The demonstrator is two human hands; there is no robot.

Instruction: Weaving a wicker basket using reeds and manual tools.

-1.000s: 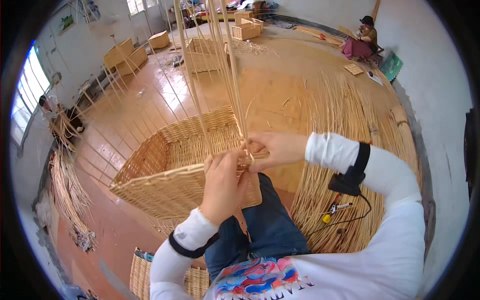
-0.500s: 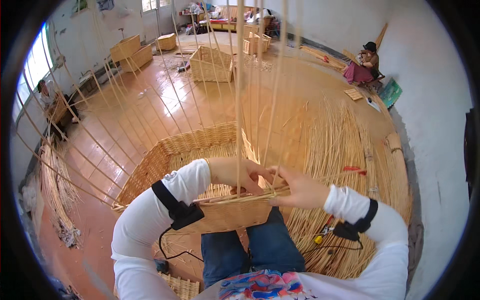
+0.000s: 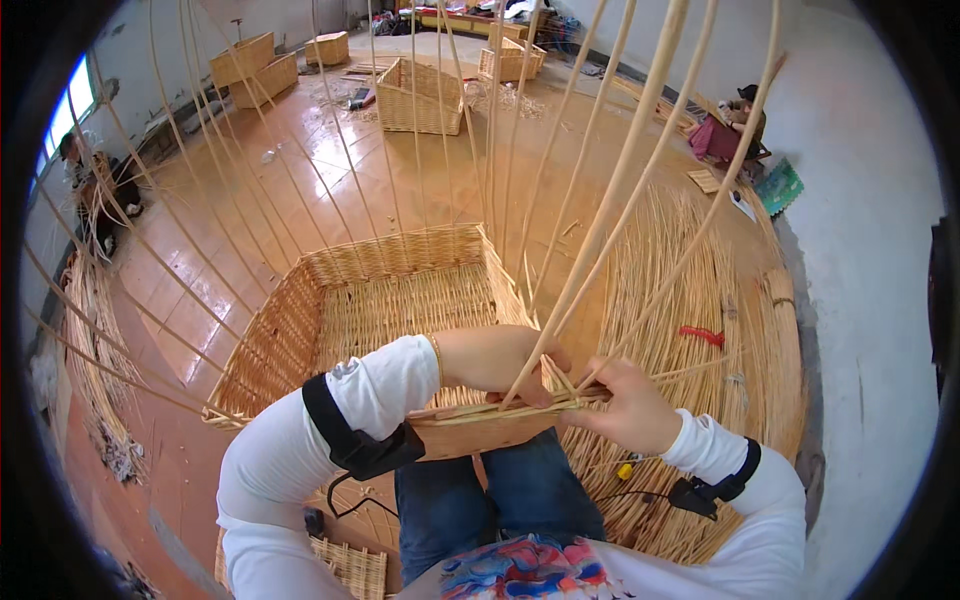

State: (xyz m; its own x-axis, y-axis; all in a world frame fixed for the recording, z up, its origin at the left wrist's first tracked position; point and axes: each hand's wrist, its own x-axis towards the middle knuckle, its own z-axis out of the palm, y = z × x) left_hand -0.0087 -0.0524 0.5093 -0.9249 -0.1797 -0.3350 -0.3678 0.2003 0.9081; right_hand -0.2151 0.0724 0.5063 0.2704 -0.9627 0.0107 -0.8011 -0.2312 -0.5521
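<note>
Compared with half a second earlier, both hands had stayed at the near rim while the view tipped lower, bringing more of the basket floor into sight. Landmark: the rectangular pale-straw woven wicker basket [image 3: 380, 300], which rested against the person's blue-jeaned knees [image 3: 500, 500], its near rim lying right under the hands. Left hand [image 3: 510, 362] lay over that near rim, fingers curled down onto the thin pale willow rods [image 3: 520, 405] being woven along it; the grip looked closed on them. Right hand [image 3: 625, 405] sat just right of the left hand at the same rim, fingers pinched shut on the ends of those rods. Tall upright willow stakes [image 3: 600, 220] rose from the basket walls past the camera. Right of the basket, a mat of loose willow rods [image 3: 690, 300] covered the floor, with a small red tool [image 3: 703, 335] lying on it. Beyond the basket's far wall, a finished woven basket [image 3: 420, 95] stood on the wooden floor [image 3: 300, 170], well apart.
</note>
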